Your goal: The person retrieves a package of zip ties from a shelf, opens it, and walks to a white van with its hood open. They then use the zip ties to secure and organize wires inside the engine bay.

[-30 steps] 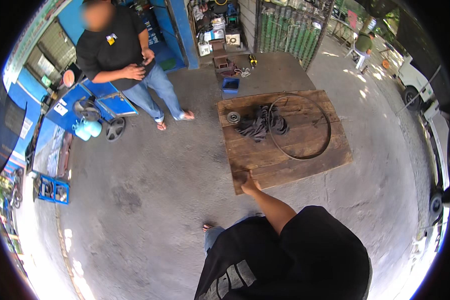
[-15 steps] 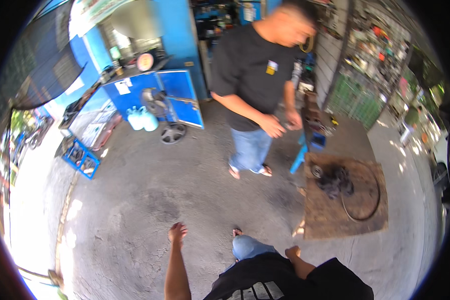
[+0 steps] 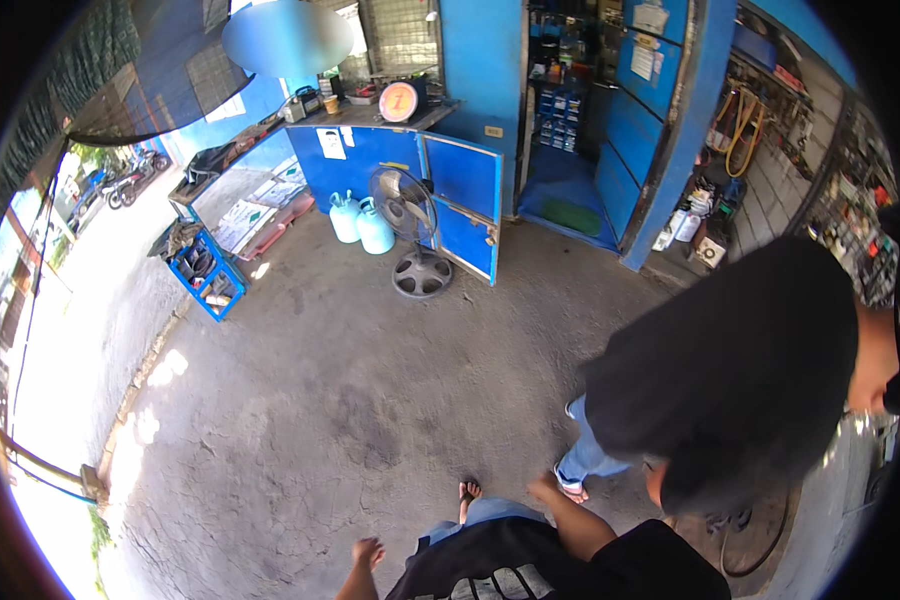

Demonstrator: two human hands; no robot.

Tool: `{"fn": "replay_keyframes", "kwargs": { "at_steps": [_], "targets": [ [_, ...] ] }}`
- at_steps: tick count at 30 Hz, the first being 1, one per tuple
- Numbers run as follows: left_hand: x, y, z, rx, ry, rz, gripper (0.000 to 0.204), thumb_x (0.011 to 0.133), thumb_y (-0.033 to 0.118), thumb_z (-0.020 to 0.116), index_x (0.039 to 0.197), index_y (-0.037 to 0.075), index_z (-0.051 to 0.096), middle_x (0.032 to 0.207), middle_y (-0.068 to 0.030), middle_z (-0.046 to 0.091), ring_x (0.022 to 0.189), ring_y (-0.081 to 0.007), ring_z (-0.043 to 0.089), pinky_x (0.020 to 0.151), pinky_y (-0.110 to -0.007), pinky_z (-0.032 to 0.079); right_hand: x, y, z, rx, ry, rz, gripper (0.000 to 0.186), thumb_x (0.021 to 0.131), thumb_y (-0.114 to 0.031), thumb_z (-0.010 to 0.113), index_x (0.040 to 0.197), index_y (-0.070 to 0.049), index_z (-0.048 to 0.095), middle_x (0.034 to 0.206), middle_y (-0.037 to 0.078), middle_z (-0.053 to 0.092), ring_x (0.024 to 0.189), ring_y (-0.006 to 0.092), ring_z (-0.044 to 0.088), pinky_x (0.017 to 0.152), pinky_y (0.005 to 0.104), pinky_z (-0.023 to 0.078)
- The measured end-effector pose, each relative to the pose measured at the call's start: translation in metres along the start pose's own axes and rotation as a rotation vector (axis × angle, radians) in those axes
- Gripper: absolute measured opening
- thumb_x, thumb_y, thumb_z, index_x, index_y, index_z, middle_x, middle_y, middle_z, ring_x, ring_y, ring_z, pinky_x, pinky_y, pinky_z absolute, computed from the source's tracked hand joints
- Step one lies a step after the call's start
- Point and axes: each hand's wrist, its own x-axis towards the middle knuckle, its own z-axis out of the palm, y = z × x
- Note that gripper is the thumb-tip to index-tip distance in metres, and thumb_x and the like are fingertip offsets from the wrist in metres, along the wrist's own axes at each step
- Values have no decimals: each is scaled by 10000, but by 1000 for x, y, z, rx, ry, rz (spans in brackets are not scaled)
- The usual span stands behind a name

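Observation:
My left hand hangs low over the concrete floor, fingers loosely curled and nothing visible in them. My right hand swings beside the co-worker's leg, too blurred to show its fingers clearly. A co-worker in a black shirt stands close at my right, bent forward. Mostly hidden behind this person, the wooden board bears a thin dark hoop and a dark cloth at the lower right.
Ahead stand a pedestal fan, two light-blue cylinders, blue cabinet doors and an open doorway. A blue rack is at left; shelves of tools and parts line the right.
I have turned left and stepped away from the wooden board; my right hand has left its edge. The co-worker has moved across to my right, in front of the board.

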Motion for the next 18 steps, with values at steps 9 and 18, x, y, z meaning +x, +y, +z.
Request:
{"fn": "replay_keyframes", "kwargs": {
  "at_steps": [9, 18],
  "targets": [
    [7, 9, -71, -581, 371, -278, 136, 907, 242, 636, 893, 109, 660, 891, -100, 691, 746, -266, 671, 590, -437, 542, 35, -281, -60, 65, 244, -615, 84, 701, -61, 594, 775, -33, 621, 831, 206, 692, 839, 406, 672, 727, 472, 514],
    [171, 348, 92, 174, 176, 24, 274, 957, 204, 593, 707, 96, 624, 671, -66, 631, 555, -159, 607, 430, -304, 456, 153, -183, -92, 323, -17, 338, 118, 727, -48, 696, 843, -29, 708, 766, 110, 696, 651, 237, 664, 537, 404, 527]
  ]
}}
